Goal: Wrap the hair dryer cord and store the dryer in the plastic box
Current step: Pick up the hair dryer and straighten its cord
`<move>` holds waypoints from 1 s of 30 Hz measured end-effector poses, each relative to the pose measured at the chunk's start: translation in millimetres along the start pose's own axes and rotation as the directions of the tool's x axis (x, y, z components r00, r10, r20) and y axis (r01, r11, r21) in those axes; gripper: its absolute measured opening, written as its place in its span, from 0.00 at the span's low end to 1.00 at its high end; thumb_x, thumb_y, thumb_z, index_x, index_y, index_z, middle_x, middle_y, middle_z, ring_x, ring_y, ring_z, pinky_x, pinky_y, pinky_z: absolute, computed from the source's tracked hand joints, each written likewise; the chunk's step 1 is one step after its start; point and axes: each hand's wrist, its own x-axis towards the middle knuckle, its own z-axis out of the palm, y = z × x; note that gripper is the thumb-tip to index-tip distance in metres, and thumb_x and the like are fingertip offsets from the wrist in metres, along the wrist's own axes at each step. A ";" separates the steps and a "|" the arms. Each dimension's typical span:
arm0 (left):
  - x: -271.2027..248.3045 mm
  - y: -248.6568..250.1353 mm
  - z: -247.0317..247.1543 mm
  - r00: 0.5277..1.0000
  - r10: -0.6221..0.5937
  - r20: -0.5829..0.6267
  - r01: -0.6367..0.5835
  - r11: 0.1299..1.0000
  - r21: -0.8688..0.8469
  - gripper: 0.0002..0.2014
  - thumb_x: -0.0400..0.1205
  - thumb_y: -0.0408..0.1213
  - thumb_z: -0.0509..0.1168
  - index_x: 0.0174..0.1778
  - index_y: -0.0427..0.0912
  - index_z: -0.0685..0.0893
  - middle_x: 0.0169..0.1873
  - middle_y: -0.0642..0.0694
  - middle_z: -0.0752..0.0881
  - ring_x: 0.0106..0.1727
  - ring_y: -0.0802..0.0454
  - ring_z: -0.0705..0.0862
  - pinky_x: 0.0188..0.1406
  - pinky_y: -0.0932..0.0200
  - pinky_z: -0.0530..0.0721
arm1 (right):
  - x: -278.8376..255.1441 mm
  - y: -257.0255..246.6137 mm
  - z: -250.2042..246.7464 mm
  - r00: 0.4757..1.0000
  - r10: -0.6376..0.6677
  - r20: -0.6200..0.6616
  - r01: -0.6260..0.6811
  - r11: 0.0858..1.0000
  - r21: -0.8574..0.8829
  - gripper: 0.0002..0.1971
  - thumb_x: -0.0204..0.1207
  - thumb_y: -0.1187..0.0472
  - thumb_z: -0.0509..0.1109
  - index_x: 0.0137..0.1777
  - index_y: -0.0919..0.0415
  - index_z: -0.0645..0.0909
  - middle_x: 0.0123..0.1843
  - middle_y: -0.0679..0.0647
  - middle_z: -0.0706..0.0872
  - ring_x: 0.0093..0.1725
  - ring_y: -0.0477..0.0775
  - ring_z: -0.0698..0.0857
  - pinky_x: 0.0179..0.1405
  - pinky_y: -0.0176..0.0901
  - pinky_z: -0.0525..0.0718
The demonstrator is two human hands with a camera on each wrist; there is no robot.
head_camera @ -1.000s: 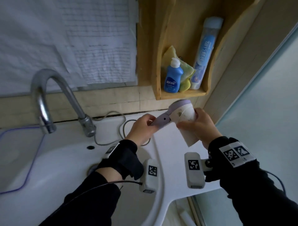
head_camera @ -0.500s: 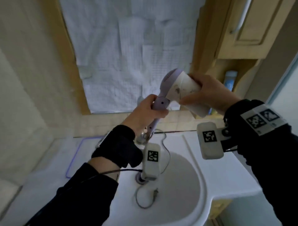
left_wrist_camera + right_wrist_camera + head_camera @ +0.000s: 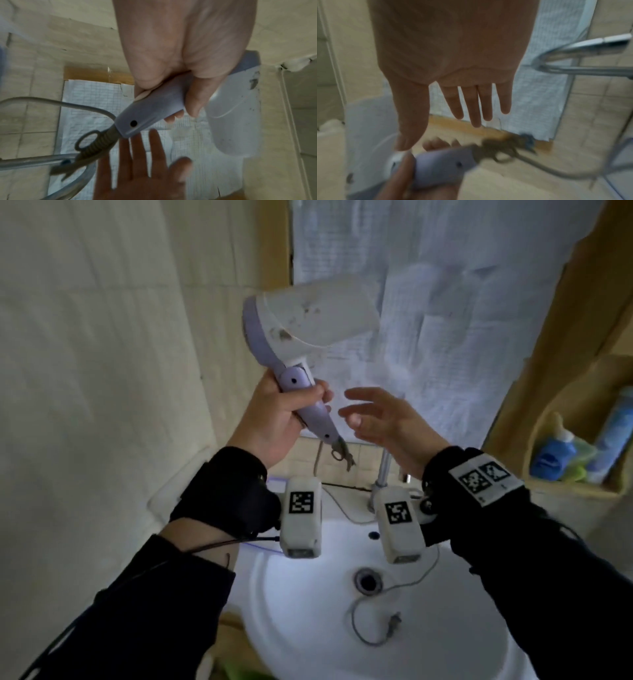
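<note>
My left hand (image 3: 284,412) grips the lilac handle of the hair dryer (image 3: 308,316), holding it up in front of the wall with its white barrel pointing right. In the left wrist view the handle (image 3: 154,102) sits in my curled fingers, with the grey strain relief and hanging loop (image 3: 96,143) below. The grey cord (image 3: 376,607) drops from the handle into the sink, its plug (image 3: 394,623) lying in the basin. My right hand (image 3: 380,419) hovers open just right of the handle, fingers straight (image 3: 476,105), touching nothing. No plastic box is in view.
A white sink (image 3: 308,628) with its drain (image 3: 368,580) lies below my hands, and the chrome faucet (image 3: 382,474) stands behind them. Paper sheets (image 3: 462,302) cover the wall ahead. A wooden shelf at right holds a blue bottle (image 3: 551,457) and a tube (image 3: 613,433).
My right hand has let go of the dryer's barrel and dropped beside the handle, open. My left hand has lifted and turned the dryer upright. The view has swung left.
</note>
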 end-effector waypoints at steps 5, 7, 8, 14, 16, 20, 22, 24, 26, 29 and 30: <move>-17.1 -17.2 -22.1 0.994 -0.024 -0.111 0.006 0.986 -0.165 0.10 0.72 0.21 0.64 0.47 0.37 0.78 0.33 0.43 0.85 0.40 0.47 0.87 0.49 0.52 0.85 | 6.1 29.9 41.1 0.981 0.043 0.187 -0.019 0.992 -0.125 0.09 0.68 0.68 0.75 0.47 0.62 0.80 0.37 0.52 0.81 0.34 0.41 0.79 0.32 0.26 0.74; -26.5 -31.3 -31.3 0.989 -0.059 -0.139 0.030 0.980 -0.198 0.12 0.71 0.22 0.65 0.47 0.37 0.78 0.33 0.43 0.86 0.44 0.45 0.86 0.54 0.51 0.84 | 6.9 44.3 49.7 0.978 0.069 0.197 -0.022 0.973 -0.230 0.05 0.71 0.67 0.73 0.40 0.66 0.79 0.32 0.55 0.75 0.30 0.44 0.74 0.30 0.33 0.70; -31.4 -37.3 -35.9 0.986 -0.077 -0.148 0.045 0.977 -0.209 0.12 0.70 0.23 0.65 0.48 0.37 0.78 0.33 0.44 0.87 0.45 0.45 0.86 0.56 0.51 0.84 | 6.6 52.8 51.9 0.974 0.084 0.208 -0.024 0.961 -0.274 0.07 0.71 0.67 0.73 0.35 0.65 0.77 0.30 0.56 0.72 0.29 0.45 0.71 0.29 0.35 0.68; -61.8 -73.1 -93.2 0.978 -0.182 -0.105 0.136 0.929 -0.345 0.36 0.61 0.37 0.80 0.66 0.40 0.75 0.49 0.42 0.85 0.51 0.45 0.85 0.52 0.43 0.85 | -2.2 108.6 48.3 0.931 0.230 0.282 -0.124 0.929 -0.348 0.12 0.71 0.68 0.72 0.30 0.55 0.76 0.22 0.43 0.75 0.24 0.40 0.68 0.25 0.32 0.63; -71.7 -86.0 -111.5 0.952 -0.273 -0.137 0.226 0.931 -0.285 0.35 0.60 0.42 0.81 0.63 0.43 0.77 0.52 0.42 0.83 0.54 0.43 0.84 0.53 0.38 0.85 | -6.2 121.5 46.4 0.901 0.294 0.318 -0.150 0.901 -0.406 0.10 0.71 0.67 0.71 0.32 0.55 0.78 0.27 0.52 0.79 0.29 0.47 0.71 0.29 0.39 0.64; -87.7 -98.0 -131.2 0.868 -0.441 -0.227 0.445 0.895 -0.036 0.25 0.61 0.44 0.72 0.55 0.42 0.81 0.50 0.40 0.86 0.48 0.41 0.89 0.40 0.41 0.88 | -12.9 142.4 45.6 0.837 0.419 0.353 -0.236 0.857 -0.458 0.08 0.69 0.69 0.72 0.31 0.58 0.81 0.28 0.54 0.80 0.33 0.52 0.74 0.34 0.43 0.67; -94.1 -106.1 -134.7 0.851 -0.463 -0.250 0.478 0.878 0.000 0.32 0.60 0.46 0.71 0.61 0.38 0.80 0.50 0.38 0.87 0.46 0.41 0.89 0.37 0.45 0.88 | -15.5 149.5 48.2 0.814 0.462 0.353 -0.296 0.851 -0.433 0.06 0.68 0.71 0.72 0.33 0.61 0.83 0.28 0.55 0.80 0.31 0.51 0.76 0.34 0.41 0.71; -99.9 -115.1 -138.3 0.853 -0.427 -0.299 0.443 0.896 -0.016 0.29 0.61 0.45 0.71 0.58 0.38 0.82 0.46 0.40 0.89 0.43 0.43 0.90 0.35 0.48 0.88 | -16.1 154.3 51.5 0.806 0.480 0.347 -0.382 0.869 -0.314 0.06 0.69 0.73 0.71 0.36 0.62 0.83 0.30 0.55 0.82 0.32 0.50 0.80 0.40 0.40 0.81; -105.5 -122.2 -142.5 0.847 -0.401 -0.349 0.407 0.911 -0.059 0.18 0.66 0.43 0.68 0.50 0.42 0.84 0.40 0.45 0.91 0.41 0.47 0.91 0.33 0.51 0.88 | -16.7 157.2 51.9 0.812 0.474 0.341 -0.458 0.879 -0.132 0.04 0.72 0.68 0.70 0.43 0.61 0.84 0.39 0.58 0.84 0.41 0.54 0.84 0.55 0.50 0.84; -116.1 -129.2 -150.3 0.826 -0.404 -0.393 0.363 0.915 -0.178 0.11 0.74 0.42 0.62 0.40 0.47 0.90 0.39 0.48 0.92 0.41 0.50 0.91 0.33 0.53 0.89 | -19.2 168.1 44.4 0.822 0.438 0.363 -0.527 0.827 0.196 0.20 0.63 0.50 0.76 0.54 0.56 0.82 0.48 0.56 0.87 0.48 0.56 0.87 0.59 0.52 0.84; -119.6 -129.7 -151.2 0.823 -0.406 -0.397 0.347 0.913 -0.214 0.13 0.77 0.42 0.61 0.38 0.48 0.92 0.39 0.48 0.92 0.42 0.50 0.91 0.34 0.53 0.89 | -20.5 173.7 42.4 0.821 0.419 0.387 -0.534 0.805 0.260 0.29 0.57 0.43 0.79 0.57 0.55 0.82 0.51 0.55 0.88 0.51 0.56 0.88 0.58 0.51 0.85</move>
